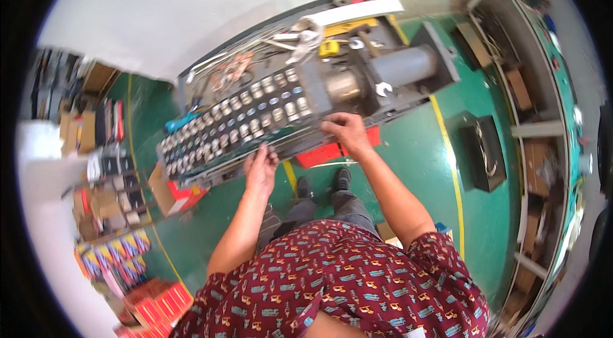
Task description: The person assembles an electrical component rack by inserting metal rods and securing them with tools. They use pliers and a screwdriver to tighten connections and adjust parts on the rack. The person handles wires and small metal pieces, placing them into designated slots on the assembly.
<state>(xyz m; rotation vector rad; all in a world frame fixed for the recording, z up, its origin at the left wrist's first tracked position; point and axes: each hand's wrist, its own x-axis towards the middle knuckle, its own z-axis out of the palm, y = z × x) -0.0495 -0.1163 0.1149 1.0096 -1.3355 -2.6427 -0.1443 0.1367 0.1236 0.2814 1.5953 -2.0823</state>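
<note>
A long dark metal frame (246,117) lies on the workbench in front of me, carrying rows of shiny, short metal cylinders. At its near edge, toward the middle, my left hand (260,169) has its fingers curled against the side. Farther right, close to the frame's end block (315,87), my right hand (348,133) pinches at the same edge with thumb and fingers. What sits between the fingers of either hand is too small to make out. A grey metal cylinder (405,66) continues from the frame's right end, with an open-ended wrench (383,89) beside it.
Behind the frame lie a yellow tape measure (329,48), a hammer (368,41), a pale rag (309,36) and loose rods. Red boxes (319,156) stand below the bench's near edge. On the green floor at right is a black bin (483,153), near tall shelving (543,130).
</note>
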